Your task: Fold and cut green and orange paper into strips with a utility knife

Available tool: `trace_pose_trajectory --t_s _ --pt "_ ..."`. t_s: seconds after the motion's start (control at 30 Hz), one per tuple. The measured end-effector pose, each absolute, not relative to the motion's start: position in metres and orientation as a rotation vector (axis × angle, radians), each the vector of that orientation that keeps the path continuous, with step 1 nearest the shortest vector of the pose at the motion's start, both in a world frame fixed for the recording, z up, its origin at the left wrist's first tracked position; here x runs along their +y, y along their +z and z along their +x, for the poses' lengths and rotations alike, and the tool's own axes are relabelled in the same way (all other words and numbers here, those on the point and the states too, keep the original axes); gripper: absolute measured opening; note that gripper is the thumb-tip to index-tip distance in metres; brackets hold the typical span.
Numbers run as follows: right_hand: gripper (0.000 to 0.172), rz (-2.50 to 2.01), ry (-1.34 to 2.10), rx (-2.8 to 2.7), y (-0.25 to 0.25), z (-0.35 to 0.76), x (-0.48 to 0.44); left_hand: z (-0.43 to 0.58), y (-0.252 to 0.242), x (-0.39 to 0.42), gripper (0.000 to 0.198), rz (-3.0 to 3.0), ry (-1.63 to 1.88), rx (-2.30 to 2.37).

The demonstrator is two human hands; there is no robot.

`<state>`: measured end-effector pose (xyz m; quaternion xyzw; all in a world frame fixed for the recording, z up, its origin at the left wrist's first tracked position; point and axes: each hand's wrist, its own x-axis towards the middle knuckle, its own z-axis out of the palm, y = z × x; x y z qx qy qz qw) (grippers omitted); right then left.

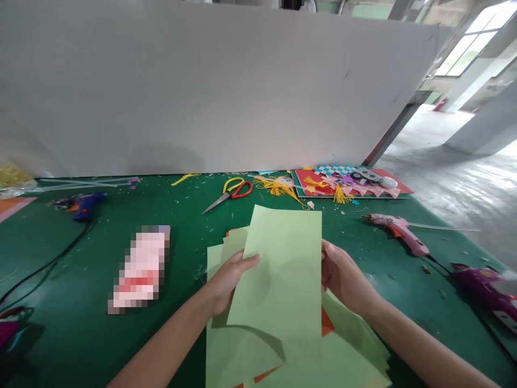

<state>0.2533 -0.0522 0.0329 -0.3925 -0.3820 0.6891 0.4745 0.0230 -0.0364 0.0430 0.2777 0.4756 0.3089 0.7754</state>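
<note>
A light green sheet of paper (286, 253) is held up in front of me, over more green sheets (226, 355) that lie spread on the table with bits of orange paper (326, 323) showing between them. My left hand (230, 277) grips the sheet's left edge, thumb on its front face and the other fingers hidden behind. At the right edge, my right hand (341, 275) has its fingers curled against the paper, fingertips partly behind it. Beyond the sheet lie scissors (230, 194) with one yellow and one red handle, blades apart.
A pink glue gun (399, 231) and a purple tool (487, 293) lie at the right; a blue glue gun (86, 205) sits at the left. A blurred pink item (141, 269) is left of my arm. Yellow tassels (278, 186) and a red board (404, 189) are near the white partition (226, 91).
</note>
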Motion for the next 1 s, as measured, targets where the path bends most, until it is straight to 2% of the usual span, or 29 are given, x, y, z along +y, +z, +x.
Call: trace_pose_trajectory --t_s 0.13,0.27,0.47,0.57,0.8,0.93,1.0 --pt "0.038 -0.858 1.737 -0.977 0.028 0.251 -0.056 0.026 0.043 -0.039 0.037 0.598 0.661 1.005" --pt "0.043 -0.943 1.653 -1.211 0.027 0.247 -0.059 0.028 0.044 -0.043 0.046 0.638 0.61 0.962" --pt "0.07 -1.096 1.578 -1.374 0.025 0.243 -0.061 0.035 0.04 -0.053 0.054 0.724 0.546 0.824" --pt "0.076 -1.233 1.519 -1.431 0.025 0.241 -0.061 0.037 0.038 -0.057 0.058 0.765 0.531 0.777" --pt "0.07 -1.382 1.394 -1.492 0.023 0.239 -0.059 0.033 0.034 -0.063 0.08 0.824 0.443 0.589" --pt "0.062 -1.308 1.457 -1.467 0.022 0.24 -0.059 0.034 0.034 -0.061 0.072 0.886 0.488 0.608" --pt "0.052 -1.244 1.49 -1.425 0.024 0.24 -0.059 0.034 0.035 -0.059 0.066 0.907 0.535 0.614"
